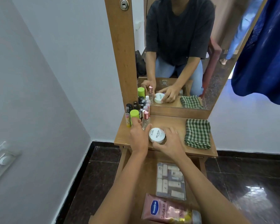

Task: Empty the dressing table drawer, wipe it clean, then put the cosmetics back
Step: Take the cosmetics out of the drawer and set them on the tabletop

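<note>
Curled fingers of the right hand [168,143] form a grip round the white jar [156,135] labelled NAIL POLISH, which sits near the front edge of the surface [168,122]; the left hand [139,136] has its grip pinched on the base of the clear perfume bottle [146,120], just beside the green-capped bottle [134,115]; small bottles [136,107] crowd close behind them; a folded checked cloth [197,134] lies to the right; below, the open drawer [145,175] holds a clear packet [170,181] and a pink Vaseline tube [165,210]
</note>
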### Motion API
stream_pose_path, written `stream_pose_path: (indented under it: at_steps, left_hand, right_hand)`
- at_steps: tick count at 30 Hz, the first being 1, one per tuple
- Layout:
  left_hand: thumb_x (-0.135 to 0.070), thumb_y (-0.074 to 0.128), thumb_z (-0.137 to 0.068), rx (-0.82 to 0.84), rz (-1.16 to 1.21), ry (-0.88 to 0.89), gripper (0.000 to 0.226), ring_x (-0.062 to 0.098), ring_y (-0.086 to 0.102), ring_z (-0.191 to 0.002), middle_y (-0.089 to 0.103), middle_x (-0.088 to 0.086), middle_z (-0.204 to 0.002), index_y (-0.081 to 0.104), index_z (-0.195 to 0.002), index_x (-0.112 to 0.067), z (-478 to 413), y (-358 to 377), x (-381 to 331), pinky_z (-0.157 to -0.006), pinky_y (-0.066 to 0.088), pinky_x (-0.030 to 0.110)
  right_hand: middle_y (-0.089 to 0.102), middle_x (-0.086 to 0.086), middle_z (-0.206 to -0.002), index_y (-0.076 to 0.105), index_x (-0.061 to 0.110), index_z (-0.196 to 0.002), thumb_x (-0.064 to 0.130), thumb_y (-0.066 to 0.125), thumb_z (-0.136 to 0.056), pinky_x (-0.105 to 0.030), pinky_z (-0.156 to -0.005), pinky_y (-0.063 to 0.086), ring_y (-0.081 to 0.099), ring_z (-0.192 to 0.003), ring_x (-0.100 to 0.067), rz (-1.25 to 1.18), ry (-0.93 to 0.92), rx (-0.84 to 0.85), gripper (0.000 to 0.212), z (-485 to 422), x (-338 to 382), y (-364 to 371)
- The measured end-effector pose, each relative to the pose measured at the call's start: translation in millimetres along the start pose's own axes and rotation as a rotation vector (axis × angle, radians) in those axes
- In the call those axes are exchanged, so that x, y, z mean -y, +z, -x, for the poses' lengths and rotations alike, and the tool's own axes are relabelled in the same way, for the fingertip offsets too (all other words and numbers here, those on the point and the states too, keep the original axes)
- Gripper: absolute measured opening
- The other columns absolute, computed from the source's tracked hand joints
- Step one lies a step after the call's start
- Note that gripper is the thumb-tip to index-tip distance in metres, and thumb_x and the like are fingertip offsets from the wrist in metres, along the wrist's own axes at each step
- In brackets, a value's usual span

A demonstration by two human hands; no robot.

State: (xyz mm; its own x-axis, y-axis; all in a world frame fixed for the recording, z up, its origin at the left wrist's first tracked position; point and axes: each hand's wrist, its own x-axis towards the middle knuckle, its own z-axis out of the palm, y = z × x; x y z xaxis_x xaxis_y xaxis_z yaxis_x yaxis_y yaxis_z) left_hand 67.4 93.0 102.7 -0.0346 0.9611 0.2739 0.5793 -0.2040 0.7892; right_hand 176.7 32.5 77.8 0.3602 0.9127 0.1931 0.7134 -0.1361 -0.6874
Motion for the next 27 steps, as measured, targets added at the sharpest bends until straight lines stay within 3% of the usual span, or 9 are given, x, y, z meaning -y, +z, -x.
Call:
stream_pose_path:
  at_steps: [6, 8, 11, 15, 18, 20, 23, 25, 27]
  left_hand:
    - [-0.031, 0.074, -0.081, -0.012, -0.072, 0.035, 0.042, 0.023, 0.064, -0.073, 0.063, 0.004, -0.084, 0.043, -0.100, -0.011, -1.1, 4.2, 0.7, -0.061, 0.051, 0.033]
    - [-0.031, 0.075, -0.080, -0.011, -0.072, 0.037, 0.043, 0.023, 0.064, -0.074, 0.063, 0.004, -0.085, 0.043, -0.100, -0.011, -1.4, 3.1, 1.2, -0.062, 0.050, 0.031]
    - [-0.033, 0.076, -0.079, 0.005, -0.057, 0.040, 0.044, 0.022, 0.064, -0.074, 0.062, 0.002, -0.083, 0.044, -0.100, -0.010, 0.5, -3.4, 2.9, -0.060, 0.046, 0.028]
    - [-0.032, 0.074, -0.082, -0.025, 0.052, 0.034, 0.048, 0.017, 0.062, -0.073, 0.058, -0.004, -0.080, 0.049, -0.117, -0.009, 11.8, -24.2, 9.2, -0.065, 0.048, 0.028]
    - [-0.030, 0.068, -0.088, -0.061, 0.149, 0.018, 0.022, 0.008, 0.062, -0.073, 0.060, -0.006, -0.081, 0.051, -0.095, -0.017, 20.2, -40.9, 24.6, -0.069, 0.053, 0.027]
    - [-0.027, 0.060, -0.093, -0.063, 0.189, 0.006, 0.013, 0.001, 0.059, -0.074, 0.061, -0.006, -0.083, 0.052, -0.093, -0.017, 23.9, -49.8, 37.5, -0.069, 0.052, 0.026]
    - [-0.020, 0.054, -0.095, -0.035, 0.156, 0.005, 0.008, 0.011, 0.062, -0.079, 0.064, -0.003, -0.089, 0.055, -0.100, -0.014, 26.9, -59.3, 56.4, -0.069, 0.047, 0.021]
    - [-0.015, 0.056, -0.093, 0.022, 0.185, -0.004, 0.013, 0.009, 0.063, -0.084, 0.066, -0.002, -0.096, 0.055, -0.106, -0.015, 29.0, -65.0, 64.9, -0.071, 0.049, 0.018]
    - [-0.014, 0.063, -0.088, 0.082, 0.245, -0.003, 0.024, 0.002, 0.062, -0.087, 0.066, -0.004, -0.102, 0.054, -0.109, -0.021, 31.1, -70.5, 70.3, -0.073, 0.050, 0.013]
  right_hand:
    - [0.042, 0.008, -0.101, 0.055, 0.014, -0.118, 0.051, 0.064, -0.059, -0.018, -0.080, 0.025, 0.035, -0.097, -0.007, 0.012, -0.009, -0.022, 0.070, -0.8, 0.2, 0.1]
    - [0.043, 0.009, -0.101, 0.054, 0.016, -0.114, 0.052, 0.061, -0.057, -0.018, -0.079, 0.025, 0.037, -0.097, -0.007, -0.003, -0.015, -0.022, 0.069, -0.6, 0.5, -0.6]
    - [0.048, 0.008, -0.099, 0.053, 0.020, -0.107, 0.041, 0.071, -0.060, -0.021, -0.076, 0.030, 0.041, -0.097, -0.009, -0.065, 0.001, -0.011, 0.055, 0.4, 0.1, -1.6]
    - [0.054, 0.007, -0.100, 0.052, 0.022, -0.102, 0.037, 0.075, -0.059, -0.023, -0.074, 0.036, 0.044, -0.097, -0.011, -0.090, 0.004, 0.002, 0.051, 4.0, -1.7, 0.6]
    - [0.053, 0.008, -0.102, 0.055, 0.020, -0.108, 0.030, 0.078, -0.063, -0.023, -0.078, 0.040, 0.048, -0.097, -0.011, -0.089, -0.065, 0.051, 0.051, 9.6, 4.1, 3.8]
    - [0.051, 0.005, -0.104, 0.058, 0.016, -0.115, 0.023, 0.080, -0.067, -0.014, -0.082, 0.044, 0.052, -0.092, -0.007, -0.135, -0.118, 0.058, 0.054, 14.6, 11.8, 9.1]
    - [0.050, 0.000, -0.105, 0.062, 0.011, -0.118, 0.018, 0.078, -0.072, 0.001, -0.078, 0.039, 0.051, -0.086, 0.003, -0.182, -0.174, 0.062, 0.049, 19.7, 26.5, 24.2]
    - [0.050, 0.000, -0.102, 0.065, 0.011, -0.114, 0.017, 0.076, -0.075, -0.001, -0.077, 0.042, 0.052, -0.083, 0.002, -0.193, -0.183, 0.055, 0.041, 18.2, 35.7, 35.1]
    - [0.054, -0.002, -0.104, 0.066, 0.010, -0.112, 0.014, 0.074, -0.077, -0.012, -0.081, 0.049, 0.057, -0.086, -0.006, -0.217, -0.190, 0.044, 0.035, 14.5, 43.4, 43.5]
